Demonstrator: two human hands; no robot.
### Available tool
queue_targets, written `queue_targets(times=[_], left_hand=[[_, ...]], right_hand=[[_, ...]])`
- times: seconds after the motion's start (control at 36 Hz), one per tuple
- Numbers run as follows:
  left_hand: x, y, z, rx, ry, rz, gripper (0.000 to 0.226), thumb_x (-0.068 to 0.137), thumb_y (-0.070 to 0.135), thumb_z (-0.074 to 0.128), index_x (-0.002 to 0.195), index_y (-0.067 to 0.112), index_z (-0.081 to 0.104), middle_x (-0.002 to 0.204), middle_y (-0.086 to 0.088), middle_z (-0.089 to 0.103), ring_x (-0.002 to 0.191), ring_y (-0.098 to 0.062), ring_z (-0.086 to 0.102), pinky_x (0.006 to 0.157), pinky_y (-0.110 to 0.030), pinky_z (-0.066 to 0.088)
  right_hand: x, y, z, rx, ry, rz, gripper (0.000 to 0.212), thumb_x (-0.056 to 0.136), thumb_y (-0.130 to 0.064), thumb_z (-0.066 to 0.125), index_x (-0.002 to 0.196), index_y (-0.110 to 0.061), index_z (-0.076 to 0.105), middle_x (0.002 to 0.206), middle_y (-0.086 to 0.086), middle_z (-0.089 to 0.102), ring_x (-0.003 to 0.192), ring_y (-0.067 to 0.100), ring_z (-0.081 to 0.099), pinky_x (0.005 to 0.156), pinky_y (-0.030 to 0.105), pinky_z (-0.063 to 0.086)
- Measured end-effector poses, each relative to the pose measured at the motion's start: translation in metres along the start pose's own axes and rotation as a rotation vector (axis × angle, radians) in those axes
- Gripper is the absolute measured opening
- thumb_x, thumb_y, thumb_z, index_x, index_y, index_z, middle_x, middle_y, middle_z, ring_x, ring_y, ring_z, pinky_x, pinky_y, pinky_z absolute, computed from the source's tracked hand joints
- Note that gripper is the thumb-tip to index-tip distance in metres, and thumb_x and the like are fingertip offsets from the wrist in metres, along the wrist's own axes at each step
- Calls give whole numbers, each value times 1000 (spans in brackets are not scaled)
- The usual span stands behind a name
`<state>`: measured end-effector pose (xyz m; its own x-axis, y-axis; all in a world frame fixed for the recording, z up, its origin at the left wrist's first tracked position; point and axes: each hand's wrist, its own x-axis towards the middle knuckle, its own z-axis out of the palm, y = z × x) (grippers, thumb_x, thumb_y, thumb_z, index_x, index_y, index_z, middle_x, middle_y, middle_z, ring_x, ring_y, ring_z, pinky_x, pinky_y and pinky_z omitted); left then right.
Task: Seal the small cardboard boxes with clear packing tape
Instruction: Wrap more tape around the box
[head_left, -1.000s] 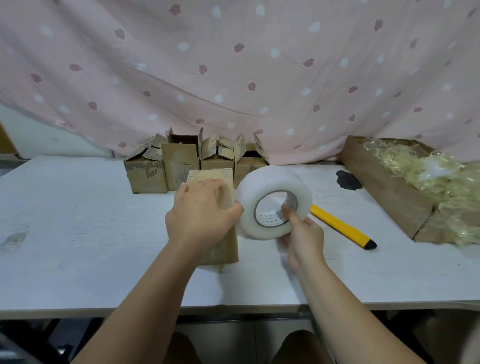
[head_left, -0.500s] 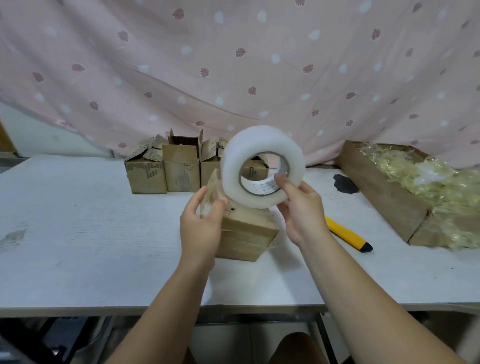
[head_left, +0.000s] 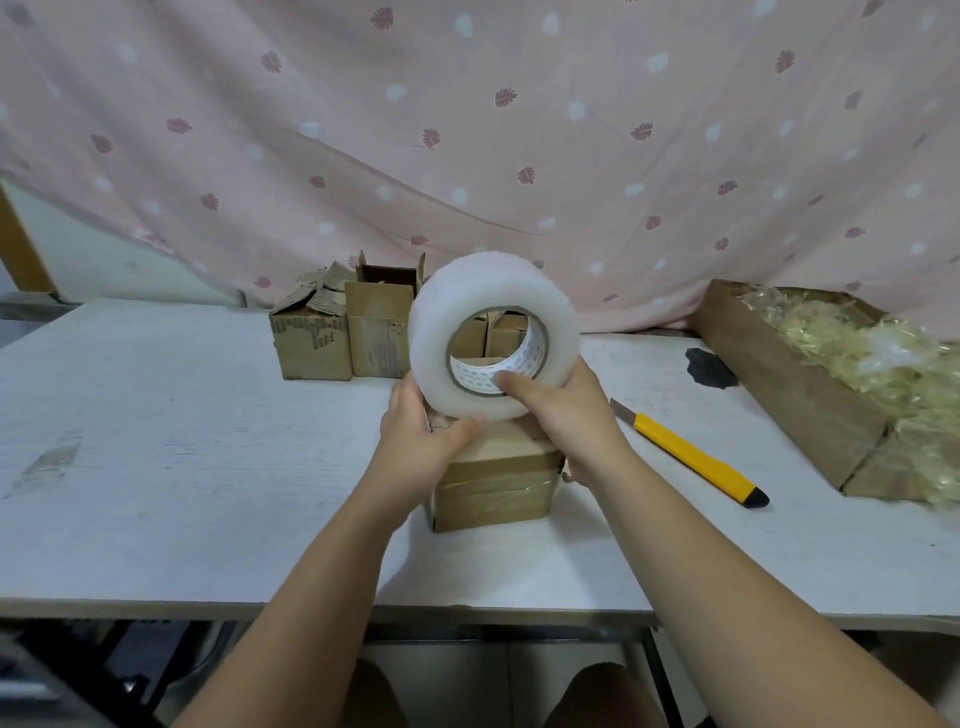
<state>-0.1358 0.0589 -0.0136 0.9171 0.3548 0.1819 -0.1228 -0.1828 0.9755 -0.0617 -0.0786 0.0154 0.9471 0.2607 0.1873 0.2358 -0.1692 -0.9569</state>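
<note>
1. Brown corrugated cardboard first: a row of small boxes (head_left: 337, 338) with open flaps stands at eleven o'clock on the white table (head_left: 156, 441). They are parked at the far edge, probably to keep the working patch free.
2. The left hand (head_left: 421, 441) curls round the wide roll of clear packing tape (head_left: 488, 280) at its seven o'clock rim. The thumb presses the outer wrap, likely hunting for the loose end.
3. The roll stands on edge directly over the small brown cardboard box (head_left: 493, 488) at table centre, so a strip can drop straight onto it. I cannot tell whether the two touch. Shiny tape bands already cross the box's near face.
4. The right hand (head_left: 566, 421) grips the roll at five o'clock, thumb hooked inside the core and fingers behind, which steadies it for pulling.
5. A yellow utility knife (head_left: 691, 457) with a black end lies at three o'clock, apart from the box but within reach for cutting.
6. A long brown cardboard tray (head_left: 779, 379) of pale shredded filler sits at two o'clock.
</note>
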Motion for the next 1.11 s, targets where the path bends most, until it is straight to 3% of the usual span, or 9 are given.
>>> queue_targets(times=[0.25, 0.33, 0.39, 0.47, 0.58, 0.69, 0.83, 1.0, 1.11], left_hand=[[9, -10, -8, 302, -25, 0, 38, 91, 33, 59, 124, 32, 39, 124, 9, 39, 129, -18, 29, 106, -38, 30], [9, -11, -8, 370, -65, 1, 47, 93, 38, 52, 137, 37, 35, 141, 17, 31, 132, -16, 20, 102, -32, 22], [8, -12, -8, 393, -83, 0, 54, 94, 40, 49, 144, 40, 30, 149, 24, 23, 133, -13, 16, 100, -29, 17], [9, -12, -8, 401, -89, -6, 56, 95, 41, 49, 145, 42, 26, 150, 26, 19, 133, -12, 14, 99, -28, 14], [9, -12, -8, 414, -94, -16, 58, 95, 43, 48, 147, 44, 23, 151, 28, 17, 135, -11, 12, 99, -26, 13], [9, -14, -7, 421, -105, -19, 59, 95, 44, 48, 147, 45, 21, 152, 30, 14, 137, -12, 10, 99, -27, 13], [9, -16, -5, 430, -103, -36, 63, 94, 48, 48, 150, 42, 19, 154, 29, 11, 139, -12, 8, 100, -27, 12], [8, -17, -2, 411, -94, -64, 65, 93, 49, 49, 150, 41, 19, 153, 31, 11, 137, -12, 9, 99, -28, 14], [8, -17, -1, 429, -80, -60, 65, 93, 50, 49, 150, 41, 19, 154, 29, 12, 138, -15, 11, 100, -31, 17]], right_hand=[[8, -1, -12, 7, -47, 44, 8, 84, -23, 72, 92, -23, 69, 92, -3, 74, 89, 15, 69, 80, 35, 55], [8, 1, -16, 45, 12, 65, 7, 86, -17, 67, 91, -22, 67, 95, 3, 73, 94, 22, 69, 81, 41, 56], [9, 2, -20, 90, 36, 77, 8, 87, -14, 66, 90, -22, 66, 90, 3, 73, 88, 23, 70, 68, 36, 60], [8, 2, -25, 142, 66, 76, 10, 87, -12, 65, 90, -22, 65, 82, 1, 72, 76, 19, 69, 51, 22, 53], [8, 0, -24, 119, 104, 63, 8, 87, -13, 65, 89, -20, 65, 94, 12, 71, 89, 29, 68, 63, 37, 61], [9, 1, -24, 46, 160, 24, 5, 85, -20, 65, 88, -24, 64, 95, 10, 71, 96, 30, 67, 82, 57, 56], [10, 4, -25, 41, 254, -12, 13, 78, -32, 63, 90, -34, 60, 93, 0, 68, 96, 26, 65, 84, 56, 55], [14, 16, -38, 102, 360, -21, 16, 90, -22, 61, 102, -30, 58, 94, -2, 65, 97, 25, 63, 80, 55, 57], [16, 13, -37, 119, 380, -31, 18, 90, -20, 61, 102, -34, 57, 96, -4, 65, 99, 22, 62, 87, 54, 55]])
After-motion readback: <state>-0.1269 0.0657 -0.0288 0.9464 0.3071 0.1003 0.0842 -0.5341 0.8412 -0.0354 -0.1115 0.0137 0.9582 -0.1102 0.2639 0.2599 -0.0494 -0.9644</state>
